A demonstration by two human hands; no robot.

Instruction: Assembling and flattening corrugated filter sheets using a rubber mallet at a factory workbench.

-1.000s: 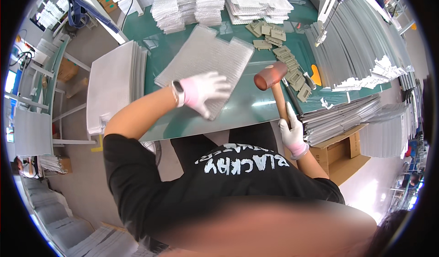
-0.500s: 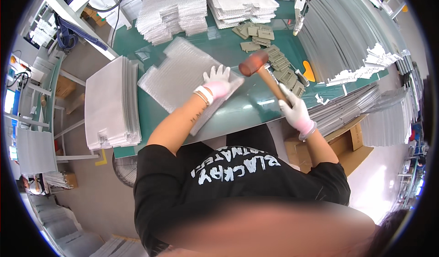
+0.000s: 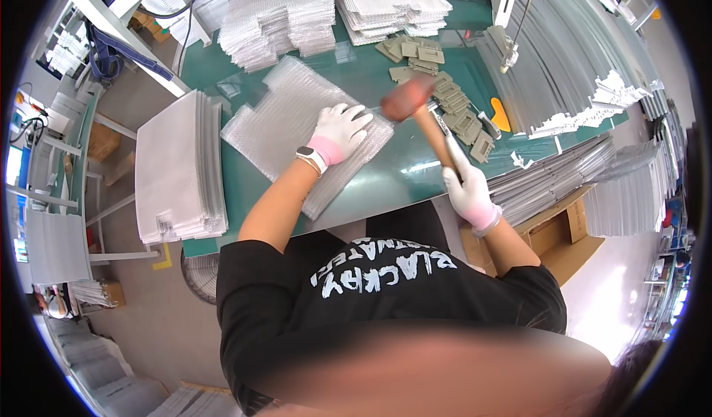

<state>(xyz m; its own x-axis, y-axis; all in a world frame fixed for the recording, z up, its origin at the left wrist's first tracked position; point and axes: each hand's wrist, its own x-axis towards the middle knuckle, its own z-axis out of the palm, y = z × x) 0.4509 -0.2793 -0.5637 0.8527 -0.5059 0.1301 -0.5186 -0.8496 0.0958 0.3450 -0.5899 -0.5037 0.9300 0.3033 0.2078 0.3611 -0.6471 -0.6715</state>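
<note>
In a white and pink glove, my left hand (image 3: pixel 337 133) lies on a pale, bubble-textured sheet (image 3: pixel 285 116) with a stepped notch, its fingers stretched out. Whether this is one sheet or a few is unclear. My right hand (image 3: pixel 470 198), gloved too, is wrapped round the wooden handle of a mallet (image 3: pixel 431 133). The mallet's reddish head hovers over the table near the sheet's right corner, slightly blurred. Beyond it, several flat olive-grey plastic parts (image 3: pixel 460 113) lie overlapping on the green table (image 3: pixel 259 220).
Similar sheets form a stack at the left (image 3: pixel 174 166) and two piles at the back (image 3: pixel 278 16). Long grey panels (image 3: pixel 549 61) stand to the right, beside a hanging tool (image 3: pixel 512 61) and an orange piece (image 3: pixel 500 115). An open cardboard box (image 3: pixel 560 239) is below the right edge.
My left hand has shifted slightly left on the sheet and turned. My right hand has drawn a little nearer with the mallet. The hanging tool has swung right.
</note>
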